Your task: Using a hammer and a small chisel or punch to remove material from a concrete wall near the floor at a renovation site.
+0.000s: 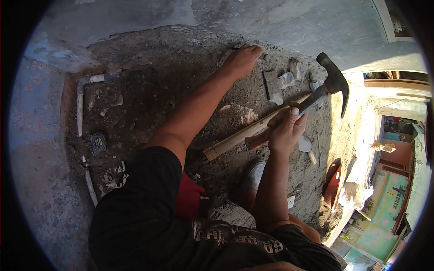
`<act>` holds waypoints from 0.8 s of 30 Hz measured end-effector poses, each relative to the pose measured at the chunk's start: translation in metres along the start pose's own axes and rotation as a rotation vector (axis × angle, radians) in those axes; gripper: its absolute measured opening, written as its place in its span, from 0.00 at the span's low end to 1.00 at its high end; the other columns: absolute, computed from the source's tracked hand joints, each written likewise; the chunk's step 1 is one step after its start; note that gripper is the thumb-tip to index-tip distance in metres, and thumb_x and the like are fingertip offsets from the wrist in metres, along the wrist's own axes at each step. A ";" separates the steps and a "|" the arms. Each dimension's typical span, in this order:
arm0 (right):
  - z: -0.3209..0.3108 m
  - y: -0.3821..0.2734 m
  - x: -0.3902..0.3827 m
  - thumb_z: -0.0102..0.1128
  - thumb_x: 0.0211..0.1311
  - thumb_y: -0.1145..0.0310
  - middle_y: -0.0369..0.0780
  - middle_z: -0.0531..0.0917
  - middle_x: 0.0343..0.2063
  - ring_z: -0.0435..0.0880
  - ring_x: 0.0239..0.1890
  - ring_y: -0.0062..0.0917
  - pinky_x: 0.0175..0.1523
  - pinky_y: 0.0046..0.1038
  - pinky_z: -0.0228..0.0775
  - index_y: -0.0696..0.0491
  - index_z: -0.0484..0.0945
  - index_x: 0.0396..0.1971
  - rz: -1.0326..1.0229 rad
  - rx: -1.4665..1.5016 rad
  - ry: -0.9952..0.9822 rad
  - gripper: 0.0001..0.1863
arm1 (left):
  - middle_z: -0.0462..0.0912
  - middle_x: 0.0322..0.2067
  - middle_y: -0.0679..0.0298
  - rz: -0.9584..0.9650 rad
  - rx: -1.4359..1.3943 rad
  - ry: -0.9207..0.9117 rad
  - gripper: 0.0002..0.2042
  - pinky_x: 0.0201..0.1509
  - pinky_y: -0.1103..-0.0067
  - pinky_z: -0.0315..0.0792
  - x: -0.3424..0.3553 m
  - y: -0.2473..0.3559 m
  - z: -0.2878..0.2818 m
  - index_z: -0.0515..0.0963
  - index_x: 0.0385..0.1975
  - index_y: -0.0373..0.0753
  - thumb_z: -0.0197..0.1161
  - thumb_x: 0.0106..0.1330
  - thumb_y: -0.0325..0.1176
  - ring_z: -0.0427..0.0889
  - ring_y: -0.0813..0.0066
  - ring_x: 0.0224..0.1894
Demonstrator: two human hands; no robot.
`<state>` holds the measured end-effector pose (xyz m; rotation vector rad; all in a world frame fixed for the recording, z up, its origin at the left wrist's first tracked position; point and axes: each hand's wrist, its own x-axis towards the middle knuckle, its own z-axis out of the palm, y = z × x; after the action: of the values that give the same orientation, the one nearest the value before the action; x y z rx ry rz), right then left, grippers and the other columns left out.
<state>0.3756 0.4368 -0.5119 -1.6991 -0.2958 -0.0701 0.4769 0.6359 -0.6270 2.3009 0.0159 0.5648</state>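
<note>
Dark claw hammer (317, 97), clenched in right hand (288, 130), left hand (243, 61) curled beside wall (226, 16), contents unclear

left arm (190, 115) stretched way out, left hand (243, 62) knuckles up, right forearm (275, 183) pointing ahead, right hand (287, 132) clenched

We cannot tell what, if anything, the left hand (242, 62) grips near the foot of the wall (253, 20), its fingertips largely hidden from us. The right hand (287, 132) covers part of the handle of the hammer (335, 80), and together they block a stretch of wooden plank (239, 137). The dark rim crops a window frame (386, 20).
</note>
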 end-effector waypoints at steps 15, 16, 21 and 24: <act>0.014 0.085 0.017 0.52 0.73 0.53 0.35 0.74 0.19 0.72 0.20 0.19 0.29 0.27 0.67 0.56 0.67 0.34 0.194 -0.412 -0.229 0.19 | 0.75 0.55 0.46 0.082 -0.032 0.131 0.18 0.60 0.62 0.70 0.006 -0.019 0.005 0.70 0.56 0.34 0.56 0.64 0.22 0.73 0.46 0.58; 0.016 0.096 0.016 0.53 0.72 0.51 0.36 0.75 0.19 0.71 0.22 0.21 0.31 0.30 0.67 0.57 0.67 0.32 0.214 -0.488 -0.265 0.22 | 0.76 0.54 0.47 -0.028 -0.071 0.066 0.19 0.60 0.62 0.70 -0.004 -0.025 0.009 0.71 0.56 0.34 0.56 0.64 0.22 0.74 0.47 0.57; 0.023 0.033 0.009 0.51 0.74 0.57 0.32 0.70 0.17 0.69 0.16 0.13 0.21 0.20 0.61 0.57 0.67 0.43 -0.011 -0.041 -0.046 0.16 | 0.77 0.53 0.43 -0.062 -0.149 0.046 0.17 0.60 0.61 0.71 0.012 -0.011 -0.012 0.72 0.54 0.30 0.56 0.66 0.24 0.75 0.43 0.56; 0.036 0.052 0.004 0.51 0.74 0.57 0.32 0.70 0.17 0.69 0.16 0.13 0.22 0.20 0.62 0.57 0.66 0.41 0.130 -0.090 -0.067 0.16 | 0.75 0.56 0.43 -0.029 -0.093 0.105 0.18 0.61 0.62 0.70 -0.003 -0.027 -0.001 0.70 0.57 0.31 0.57 0.67 0.27 0.74 0.43 0.58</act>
<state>0.3871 0.4659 -0.5667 -1.8083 -0.2342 0.0707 0.4783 0.6555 -0.6459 2.1753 0.0723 0.6570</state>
